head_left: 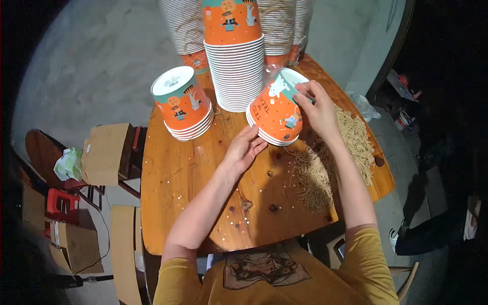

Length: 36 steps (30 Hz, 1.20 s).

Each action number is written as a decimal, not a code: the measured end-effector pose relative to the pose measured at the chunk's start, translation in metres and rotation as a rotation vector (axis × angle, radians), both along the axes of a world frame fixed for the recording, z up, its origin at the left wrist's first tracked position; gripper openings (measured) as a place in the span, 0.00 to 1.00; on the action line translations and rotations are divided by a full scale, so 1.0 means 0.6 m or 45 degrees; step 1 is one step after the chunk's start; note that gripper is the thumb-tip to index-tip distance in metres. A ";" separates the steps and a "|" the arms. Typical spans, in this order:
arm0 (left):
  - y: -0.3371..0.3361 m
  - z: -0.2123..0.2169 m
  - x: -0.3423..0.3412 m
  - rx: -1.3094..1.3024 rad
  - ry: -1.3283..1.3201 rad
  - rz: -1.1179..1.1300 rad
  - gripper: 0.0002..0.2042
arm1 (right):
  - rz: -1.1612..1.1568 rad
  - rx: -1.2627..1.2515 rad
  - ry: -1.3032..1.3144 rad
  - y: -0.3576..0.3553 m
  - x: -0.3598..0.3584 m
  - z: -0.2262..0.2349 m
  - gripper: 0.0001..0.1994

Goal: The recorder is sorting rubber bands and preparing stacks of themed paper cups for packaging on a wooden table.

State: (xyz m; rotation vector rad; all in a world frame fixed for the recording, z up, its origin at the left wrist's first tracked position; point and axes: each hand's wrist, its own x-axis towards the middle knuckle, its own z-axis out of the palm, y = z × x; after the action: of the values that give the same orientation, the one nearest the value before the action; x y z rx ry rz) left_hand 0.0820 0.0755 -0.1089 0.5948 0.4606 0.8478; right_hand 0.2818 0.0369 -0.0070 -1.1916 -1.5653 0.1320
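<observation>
A short nested stack of orange and teal paper buckets (277, 109), printed with cartoon figures, is tilted upside down between my hands. My right hand (319, 104) pinches its upper end, at the base edge. Lower down, my left hand (245, 148) supports the white rims, with its fingertips partly hidden beneath them. To the left, another short stack of the same buckets (184, 109) stands upside down on the wooden table (203, 178). Just behind my hands rises a tall bucket stack (236, 71), also inverted.
Plastic-wrapped bucket stacks (183, 25) stand at the back. Beige twisted paper cords (351, 137) lie in a pile on the right, with a loose bunch (312, 178) nearer me. Cardboard boxes (107, 152) and a red stool (61, 203) are at left. Someone's leg (432, 236) shows at right.
</observation>
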 end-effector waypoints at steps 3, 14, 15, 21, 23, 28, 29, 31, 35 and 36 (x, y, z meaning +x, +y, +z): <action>0.001 0.007 0.015 0.002 0.023 0.054 0.10 | -0.012 0.010 0.047 -0.012 0.012 0.001 0.09; 0.041 -0.018 0.053 0.027 0.091 -0.057 0.09 | -0.132 0.122 -0.065 -0.056 0.024 0.053 0.07; 0.047 -0.021 0.055 0.044 0.107 -0.081 0.09 | -0.131 0.243 -0.082 -0.049 0.044 0.047 0.07; 0.064 -0.032 0.058 -0.037 0.220 -0.053 0.09 | -0.165 0.523 0.289 -0.138 0.069 0.125 0.07; 0.064 -0.032 0.059 0.007 0.258 -0.037 0.10 | -0.095 0.552 0.462 -0.163 0.055 0.129 0.06; 0.008 0.024 0.052 0.279 0.244 0.240 0.07 | 0.158 0.414 0.863 -0.181 0.019 0.076 0.04; 0.012 0.018 0.033 0.232 0.132 0.292 0.09 | 0.180 0.360 0.940 -0.182 0.001 0.065 0.04; -0.032 0.064 0.018 0.165 -0.012 0.442 0.13 | 0.286 0.283 1.015 -0.183 -0.007 0.036 0.04; -0.159 0.142 -0.039 0.989 0.263 0.436 0.21 | 0.271 0.117 1.156 -0.164 -0.039 -0.014 0.05; -0.187 0.151 -0.051 1.063 0.321 0.444 0.19 | 0.315 0.080 1.156 -0.154 -0.054 -0.022 0.05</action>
State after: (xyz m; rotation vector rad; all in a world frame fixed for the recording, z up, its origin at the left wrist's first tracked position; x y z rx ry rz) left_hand 0.0516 -0.0369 -0.0185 1.4297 0.4336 1.3126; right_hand 0.2494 -0.0558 -0.0203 -0.7082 -0.8830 0.6803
